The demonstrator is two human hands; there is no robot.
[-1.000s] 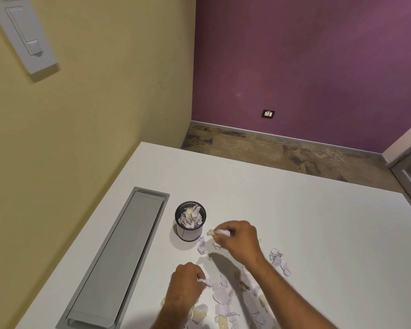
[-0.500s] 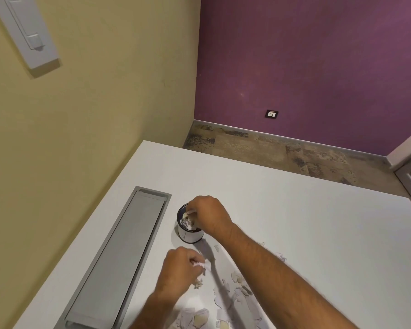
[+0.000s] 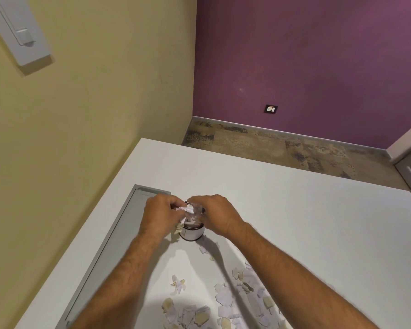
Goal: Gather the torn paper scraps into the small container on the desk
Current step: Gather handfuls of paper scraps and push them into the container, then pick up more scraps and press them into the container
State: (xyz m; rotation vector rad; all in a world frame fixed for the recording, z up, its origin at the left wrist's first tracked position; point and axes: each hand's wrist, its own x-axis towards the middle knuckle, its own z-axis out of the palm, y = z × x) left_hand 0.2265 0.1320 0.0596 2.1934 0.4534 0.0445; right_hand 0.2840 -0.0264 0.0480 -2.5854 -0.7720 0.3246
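Both hands hover over the small round container point(image 3: 192, 233), which stands on the white desk point(image 3: 294, 222) with paper inside. My left hand point(image 3: 160, 216) pinches white paper scraps point(image 3: 185, 209) at the container's left rim, and a few scraps dangle below its fingers. My right hand point(image 3: 215, 213) sits over the right rim with curled fingers; I cannot see whether it holds paper. Several torn scraps point(image 3: 226, 302), pale lilac and beige, lie scattered on the desk near me, between and under my forearms.
A long grey cable-tray lid point(image 3: 109, 257) is set into the desk left of the container. The yellow wall runs along the desk's left edge. Beyond the desk's far edge is floor and a purple wall with a socket point(image 3: 271, 109).
My left hand has risen from the desk with scraps and joined the right hand over the container. The right hand stayed at the container's mouth.
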